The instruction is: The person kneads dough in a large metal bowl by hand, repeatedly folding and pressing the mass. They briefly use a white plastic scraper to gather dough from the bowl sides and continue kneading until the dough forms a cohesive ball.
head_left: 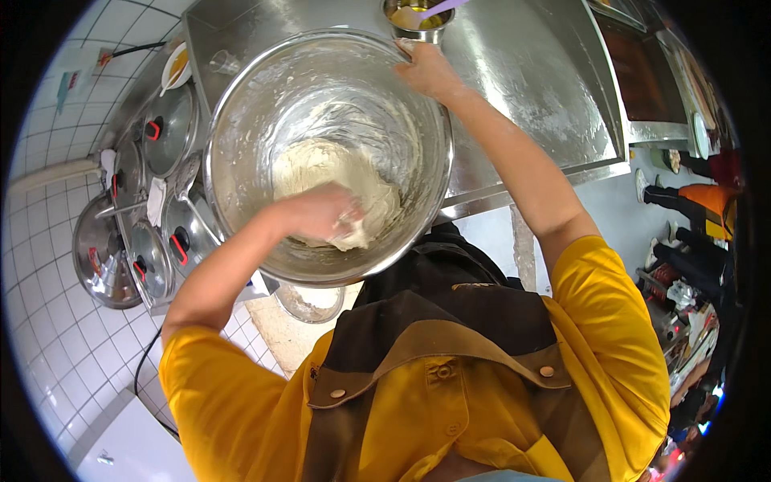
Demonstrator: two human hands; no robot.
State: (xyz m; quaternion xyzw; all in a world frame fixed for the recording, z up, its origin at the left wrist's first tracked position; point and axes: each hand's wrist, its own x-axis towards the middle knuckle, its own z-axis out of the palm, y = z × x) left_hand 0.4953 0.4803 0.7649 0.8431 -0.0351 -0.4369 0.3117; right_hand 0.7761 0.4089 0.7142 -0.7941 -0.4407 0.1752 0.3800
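Note:
A large steel mixing bowl stands tilted towards me at the edge of the steel worktop. Pale, sticky dough lies in its lower part, and smears of dough streak the inner wall. My left hand is down in the bowl with curled fingers in the near side of the dough; motion blurs it. At the far right of the bowl, my right hand grips the rim, with dough stuck to its fingers. Just beyond that hand stands a small steel pot holding yellow liquid and a purple-handled spatula.
Several lidded pots stand on the left, with a steel ladle across them. A white bowl and a clear cup are at upper left. Below the bowl sits a flour-dusted container. Other people stand at far right.

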